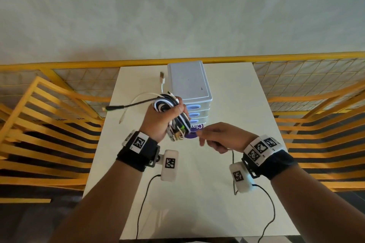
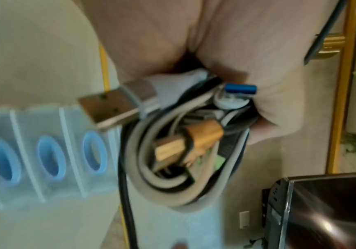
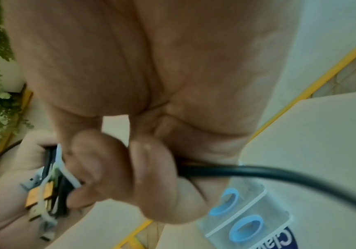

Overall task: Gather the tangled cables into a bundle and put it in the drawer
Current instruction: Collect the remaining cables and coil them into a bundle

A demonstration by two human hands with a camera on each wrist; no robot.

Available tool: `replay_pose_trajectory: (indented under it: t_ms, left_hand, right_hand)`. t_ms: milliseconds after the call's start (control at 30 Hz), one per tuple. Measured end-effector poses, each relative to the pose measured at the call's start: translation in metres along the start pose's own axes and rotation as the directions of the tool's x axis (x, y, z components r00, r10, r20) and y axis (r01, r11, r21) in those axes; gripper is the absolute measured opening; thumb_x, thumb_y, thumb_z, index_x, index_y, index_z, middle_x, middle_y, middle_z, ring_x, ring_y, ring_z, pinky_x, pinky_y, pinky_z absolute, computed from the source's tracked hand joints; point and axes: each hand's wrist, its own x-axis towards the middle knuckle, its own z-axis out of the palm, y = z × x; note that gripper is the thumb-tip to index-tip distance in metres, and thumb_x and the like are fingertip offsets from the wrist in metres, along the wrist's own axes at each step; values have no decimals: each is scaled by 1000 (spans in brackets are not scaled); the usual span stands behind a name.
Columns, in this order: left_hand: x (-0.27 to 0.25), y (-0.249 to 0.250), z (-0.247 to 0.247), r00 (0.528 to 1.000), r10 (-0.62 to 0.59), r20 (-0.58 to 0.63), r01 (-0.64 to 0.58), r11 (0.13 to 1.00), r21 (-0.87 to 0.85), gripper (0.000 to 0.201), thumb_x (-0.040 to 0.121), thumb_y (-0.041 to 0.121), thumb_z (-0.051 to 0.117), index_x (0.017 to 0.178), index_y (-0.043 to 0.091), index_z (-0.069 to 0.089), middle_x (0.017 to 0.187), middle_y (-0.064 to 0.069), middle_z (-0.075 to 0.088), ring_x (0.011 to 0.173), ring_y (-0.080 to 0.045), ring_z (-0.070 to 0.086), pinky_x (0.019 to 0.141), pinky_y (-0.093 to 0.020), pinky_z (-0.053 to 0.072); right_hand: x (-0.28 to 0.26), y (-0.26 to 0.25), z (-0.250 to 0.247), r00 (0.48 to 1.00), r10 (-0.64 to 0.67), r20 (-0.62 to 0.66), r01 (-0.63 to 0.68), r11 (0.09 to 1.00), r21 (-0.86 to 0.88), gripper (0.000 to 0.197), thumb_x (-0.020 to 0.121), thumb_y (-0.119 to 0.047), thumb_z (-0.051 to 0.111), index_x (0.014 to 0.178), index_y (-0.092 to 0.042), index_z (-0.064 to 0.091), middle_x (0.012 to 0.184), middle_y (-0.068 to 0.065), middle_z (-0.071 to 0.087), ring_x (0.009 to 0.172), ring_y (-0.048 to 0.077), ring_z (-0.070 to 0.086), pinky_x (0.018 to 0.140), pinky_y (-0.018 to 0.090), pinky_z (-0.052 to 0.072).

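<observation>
drawer unit (image 1: 194,112) front partly hidden by cable bundle (image 1: 173,116), label perhaps "Clay", both wrist views blurred

A coil of black and white cables (image 1: 171,113) is gripped in the left hand (image 1: 161,122) and held above the white table (image 1: 227,104), in front of a small drawer unit (image 1: 189,83) set near the table's far edge. Loose plug ends are seen sticking out toward the left edge. The right hand (image 1: 221,137) is held just beside the coil, fingers curled, a thin black cable (image 1: 233,154) trailing below it.
</observation>
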Motion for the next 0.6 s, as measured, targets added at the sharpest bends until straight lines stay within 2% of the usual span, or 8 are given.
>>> replay_pose_trajectory:
  t_ms: [67, 133, 200, 267, 367, 400, 500, 600]
  left_hand:
    - [1, 8, -11, 1000, 12, 4, -13, 991, 136, 9, 78, 17, 74, 84, 12, 69, 79, -11, 67, 82, -34, 63, 85, -51, 50]
    - [0, 17, -14, 999, 39, 32, -48, 939, 342, 6, 77, 19, 74, 80, 14, 71, 80, -13, 72, 77, -31, 67, 76, -40, 55]
    - [0, 23, -14, 995, 66, 79, -100, 797, 596, 10, 75, 21, 76, 78, 12, 73, 80, -9, 75, 75, -25, 71, 72, -34, 58]
    - [0, 29, -12, 994, 37, 104, -103, 642, 759, 12, 75, 19, 81, 82, 12, 75, 79, -4, 75, 75, -22, 71, 71, -35, 58]
    - [-3, 34, -6, 986, -123, 115, -35, 517, 855, 12, 73, 22, 79, 82, 29, 74, 75, 3, 74, 63, -17, 71, 62, -32, 58]
    - [-4, 34, -3, 975, -172, 140, -52, 434, 899, 12, 71, 26, 76, 77, 34, 69, 72, 6, 72, 60, -16, 68, 59, -30, 55]
    - [0, 29, 5, 937, -287, 198, -158, 155, 975, 16, 68, 29, 72, 66, 27, 57, 62, 4, 60, 53, -13, 54, 54, -30, 44]
    - [2, 26, 6, 926, -341, 160, -150, 57, 987, 18, 74, 29, 75, 65, 27, 59, 63, 6, 57, 58, -14, 50, 54, -25, 36]
  right_hand:
    - [-2, 6, -6, 1000, 26, -7, -26, 999, 24, 36, 105, -37, 53, 80, -13, 64, 62, -2, 38, 48, 12, 28, 48, 21, 27]
    - [-3, 8, -10, 999, 47, 2, -47, 999, -7, 36, 106, -35, 50, 80, -14, 64, 61, -5, 37, 49, 12, 26, 47, 20, 25]
    - [-5, 8, -13, 997, 76, -24, -78, 992, -99, 37, 105, -37, 51, 76, -17, 64, 55, -12, 38, 48, 12, 28, 47, 21, 28]
    - [-6, 7, -19, 992, 100, -75, -111, 980, -163, 39, 104, -39, 52, 72, -18, 61, 50, -15, 38, 47, 11, 30, 47, 20, 31]
    - [-7, 2, -25, 990, 116, -84, -126, 984, -129, 39, 104, -38, 51, 74, -15, 57, 53, -12, 36, 47, 11, 28, 45, 20, 29]
    - [-6, 0, -25, 989, 117, -86, -126, 986, -107, 38, 105, -38, 50, 75, -14, 57, 53, -12, 35, 47, 12, 27, 45, 21, 27]
    - [-6, -8, -26, 987, 114, -117, -114, 993, 4, 38, 107, -33, 47, 77, -12, 56, 56, -6, 29, 48, 14, 22, 45, 22, 22]
    - [-6, -13, -26, 991, 92, -100, -83, 993, 89, 36, 108, -28, 45, 81, -9, 58, 59, -3, 26, 49, 13, 19, 45, 21, 20]
